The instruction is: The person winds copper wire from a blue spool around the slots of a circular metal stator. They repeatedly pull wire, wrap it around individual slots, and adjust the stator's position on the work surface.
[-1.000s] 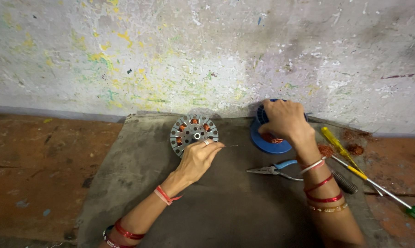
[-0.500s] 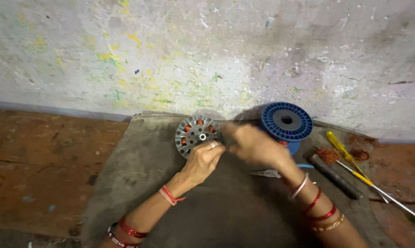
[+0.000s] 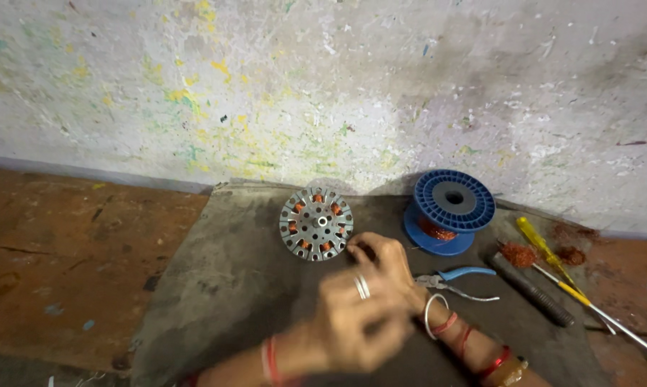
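Two hands meet near the mat's (image 3: 216, 287) middle: the left hand (image 3: 352, 322), blurred, grip unreadable, overlaps the right hand (image 3: 384, 261), fingertips pressed together just beside the motor stator (image 3: 316, 223). Blue wire spool (image 3: 449, 208) stands at the mat's back edge, pliers (image 3: 456, 281) nearby

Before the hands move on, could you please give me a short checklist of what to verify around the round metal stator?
1. Round grey metal stator with copper windings lies flat on the dark grey mat: ok.
2. Right hand has its fingertips at the stator's rim: ok; any wire held: cannot tell.
3. Left hand is clear of the stator: ok; its grip is blurred: cannot tell.
4. Blue plastic spool of copper wire stands upright beside the stator: ok.
5. Blue-handled pliers lie close to the right wrist: ok.
6. Yellow-handled screwdrivers lie apart, to the right: ok.
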